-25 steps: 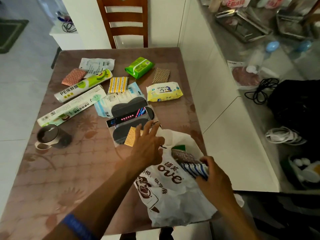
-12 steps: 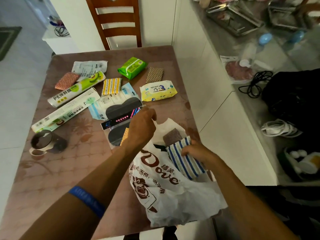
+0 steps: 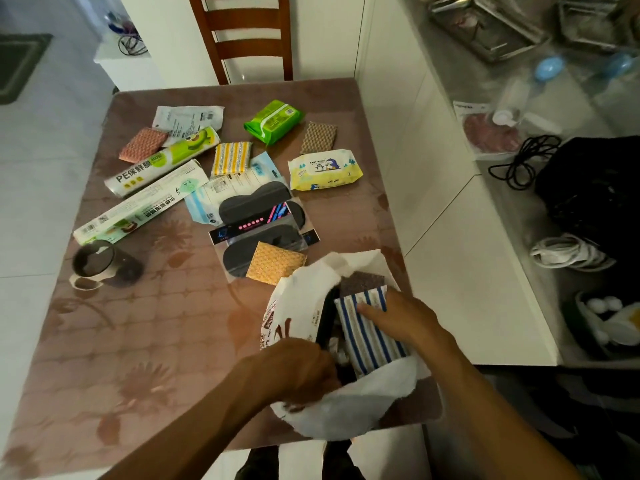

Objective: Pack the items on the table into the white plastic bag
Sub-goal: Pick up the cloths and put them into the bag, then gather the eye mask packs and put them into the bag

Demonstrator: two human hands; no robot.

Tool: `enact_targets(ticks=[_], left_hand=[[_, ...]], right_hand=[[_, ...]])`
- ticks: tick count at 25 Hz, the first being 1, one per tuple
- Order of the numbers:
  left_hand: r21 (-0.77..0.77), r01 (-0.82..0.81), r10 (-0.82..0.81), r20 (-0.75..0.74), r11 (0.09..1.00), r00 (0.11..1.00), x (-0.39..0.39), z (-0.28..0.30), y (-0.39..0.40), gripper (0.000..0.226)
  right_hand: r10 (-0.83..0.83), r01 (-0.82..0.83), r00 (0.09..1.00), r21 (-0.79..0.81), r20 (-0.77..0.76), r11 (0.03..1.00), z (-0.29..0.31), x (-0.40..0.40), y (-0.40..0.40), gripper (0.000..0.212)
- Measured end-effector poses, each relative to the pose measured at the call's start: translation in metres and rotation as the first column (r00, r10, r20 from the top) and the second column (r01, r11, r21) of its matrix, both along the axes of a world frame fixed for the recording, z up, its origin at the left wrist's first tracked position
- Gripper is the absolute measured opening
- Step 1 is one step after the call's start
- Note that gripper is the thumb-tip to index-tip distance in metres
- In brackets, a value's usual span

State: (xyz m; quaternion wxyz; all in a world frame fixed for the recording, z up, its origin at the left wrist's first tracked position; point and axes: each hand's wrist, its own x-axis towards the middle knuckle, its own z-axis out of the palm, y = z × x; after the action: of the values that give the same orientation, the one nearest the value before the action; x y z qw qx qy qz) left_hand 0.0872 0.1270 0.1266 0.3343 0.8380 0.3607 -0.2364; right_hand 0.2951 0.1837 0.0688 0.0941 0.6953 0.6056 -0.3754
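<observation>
The white plastic bag lies open at the table's near right corner. My left hand grips its near rim and holds the mouth apart. My right hand presses a blue-and-white striped sponge down into the bag, beside a brown scouring pad inside it. On the table lie an orange patterned pad, black eye masks in packets, a yellow wipes pack, a green wipes pack, a yellow striped sponge and two cling-film boxes.
A dark glass cup stands at the table's left. A wooden chair sits at the far edge. A counter on the right holds metal trays, black cables and a black bag.
My left hand left the items in the middle and came back to grip the bag's near rim. My right hand pushed the striped sponge further into the bag.
</observation>
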Motion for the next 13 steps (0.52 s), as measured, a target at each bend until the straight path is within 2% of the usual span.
enact_targets(ticks=[2,3,5,7,9,11,13], left_hand=[[-0.044,0.016,-0.021,-0.127,0.999,0.992,-0.009,0.003,-0.017,0.028],[-0.025,-0.031,0.027,-0.158,0.999,0.987,-0.013,0.003,-0.023,0.034],[0.129,-0.145,0.160,-0.114,0.981,0.981,-0.019,0.005,-0.023,0.043],[0.336,-0.193,0.209,-0.012,0.922,0.978,-0.023,0.003,-0.015,0.042],[0.429,-0.257,0.253,0.067,0.866,0.965,-0.024,-0.002,-0.013,0.051],[0.500,-0.342,0.338,0.101,0.796,0.936,-0.024,-0.012,-0.012,0.069],[0.532,-0.408,0.410,0.121,0.742,0.904,-0.021,-0.017,-0.012,0.083]], right_hand=[[0.084,-0.081,0.996,-0.125,0.026,0.989,-0.001,0.002,0.002,0.077],[0.134,-0.129,0.991,-0.168,0.020,0.977,-0.003,0.000,0.002,0.072],[0.186,-0.175,0.981,-0.180,0.046,0.968,0.000,-0.003,-0.003,0.067],[0.197,-0.195,0.971,-0.027,0.133,0.980,0.017,-0.006,-0.005,0.056],[0.201,-0.225,0.968,0.165,0.147,0.960,0.035,-0.007,-0.007,0.053],[0.296,-0.312,0.950,0.274,0.098,0.910,0.056,-0.014,-0.018,0.073],[0.364,-0.368,0.929,0.304,0.071,0.879,0.069,-0.026,-0.028,0.084]])
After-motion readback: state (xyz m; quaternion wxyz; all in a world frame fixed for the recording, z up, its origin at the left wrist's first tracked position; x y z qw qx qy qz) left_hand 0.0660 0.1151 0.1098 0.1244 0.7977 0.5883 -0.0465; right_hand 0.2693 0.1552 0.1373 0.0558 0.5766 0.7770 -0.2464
